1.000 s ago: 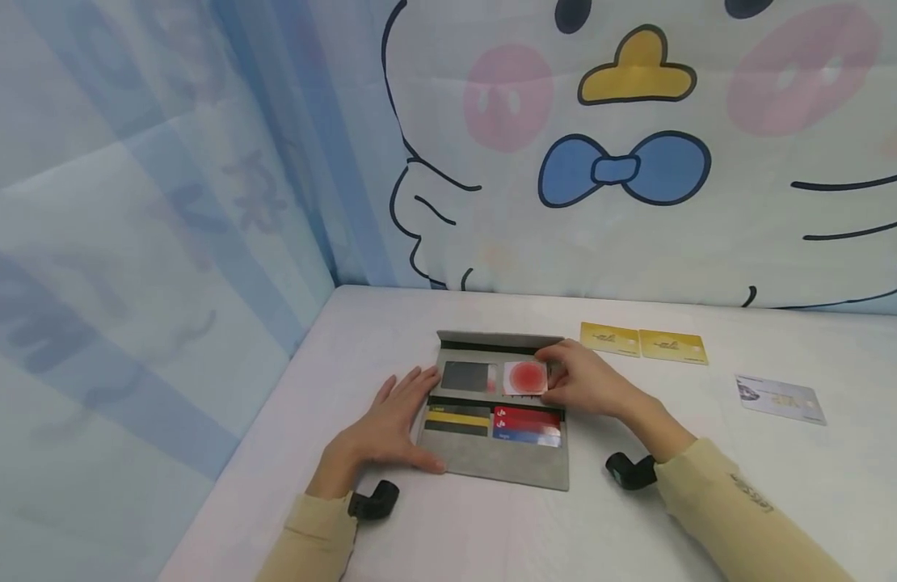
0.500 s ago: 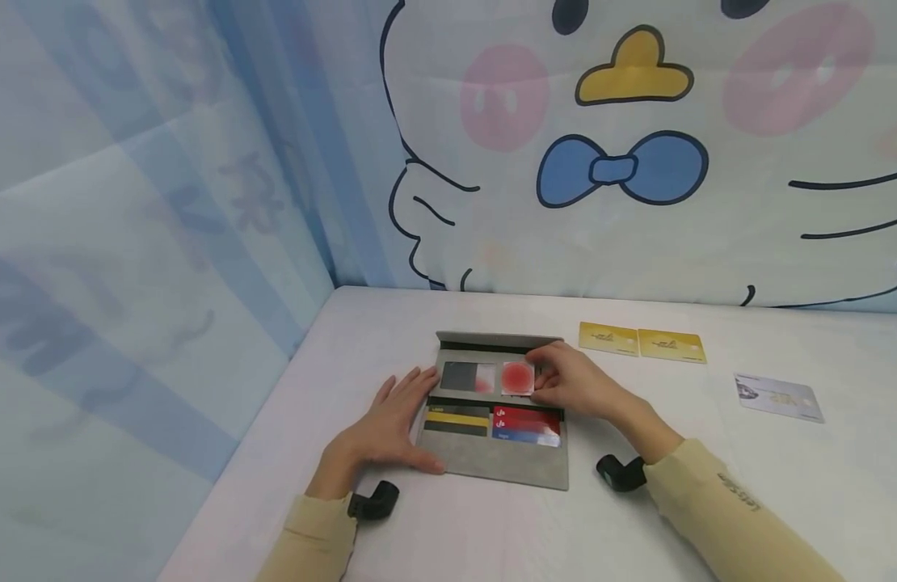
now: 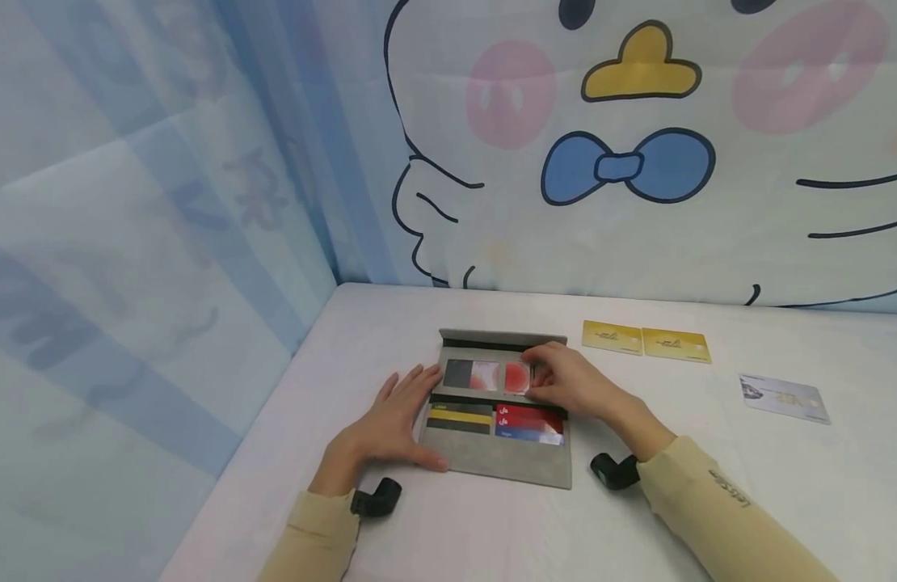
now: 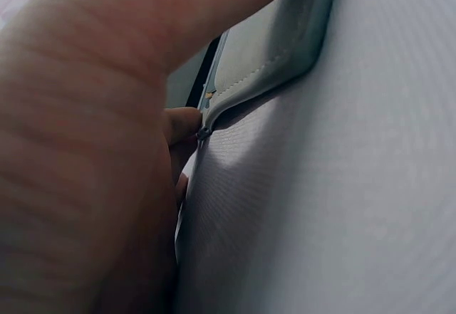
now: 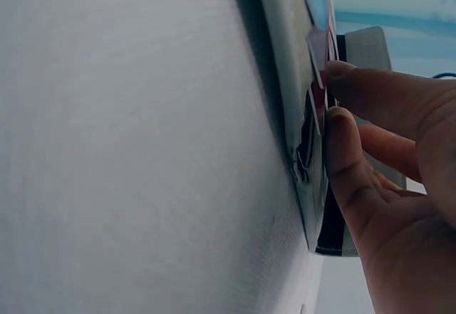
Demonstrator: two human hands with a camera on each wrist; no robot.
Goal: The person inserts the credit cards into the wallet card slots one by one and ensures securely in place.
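A grey wallet (image 3: pixel 499 461) lies unfolded on the table. My right hand (image 3: pixel 575 380) pinches the right edge of a white card with a red round print (image 3: pixel 517 377), between thumb and fingertips. Part of this card shows further left, past a narrow grey strip, in the upper pocket row beside a dark patch (image 3: pixel 457 373). My left hand (image 3: pixel 386 428) rests spread along the wallet's left edge, its thumb by the lower left corner. The lower row holds a dark card with a yellow stripe (image 3: pixel 459 418) and a red and blue card (image 3: pixel 530 424).
Two gold cards (image 3: pixel 612 337) lie side by side behind my right hand. Further right on the white table (image 3: pixel 710 485) is a silver card (image 3: pixel 785 398). A printed curtain (image 3: pixel 638 250) hangs behind the table, and another sheet (image 3: pixel 143 283) hangs at left.
My right hand has moved a little left, sliding the white card with the red print further left into the upper pocket row. The left hand stays in place on the wallet.
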